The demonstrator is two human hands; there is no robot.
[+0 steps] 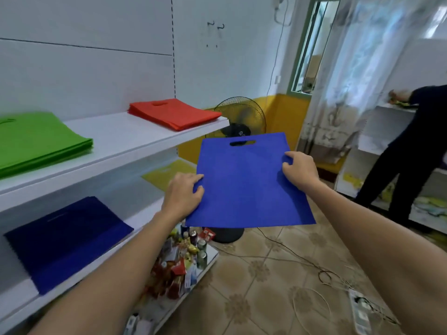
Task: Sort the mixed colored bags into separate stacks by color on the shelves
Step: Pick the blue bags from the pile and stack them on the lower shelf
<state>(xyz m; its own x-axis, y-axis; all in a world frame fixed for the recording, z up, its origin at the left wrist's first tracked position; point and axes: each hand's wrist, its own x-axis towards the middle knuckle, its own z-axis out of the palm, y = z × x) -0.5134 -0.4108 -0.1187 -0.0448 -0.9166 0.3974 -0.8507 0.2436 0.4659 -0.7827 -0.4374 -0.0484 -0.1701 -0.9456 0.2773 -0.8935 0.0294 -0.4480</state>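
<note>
A flat blue bag (pixel 244 182) with a cut-out handle hangs in mid-air in front of me. My left hand (pixel 185 193) grips its left edge and my right hand (pixel 300 169) grips its right edge. On the upper shelf (pixel 135 136) at the left lie a green stack (pixel 36 141) and a red stack (pixel 174 114). The shelf below carries a blue stack (pixel 67 240) and, farther along, a yellow bag (pixel 169 172).
The bottom shelf holds several small bottles and packets (pixel 183 259). A black standing fan (pixel 239 122) is behind the held bag. Cables and a power strip (pixel 360 310) lie on the tiled floor. A person in dark clothes (pixel 411 153) works at shelves on the right.
</note>
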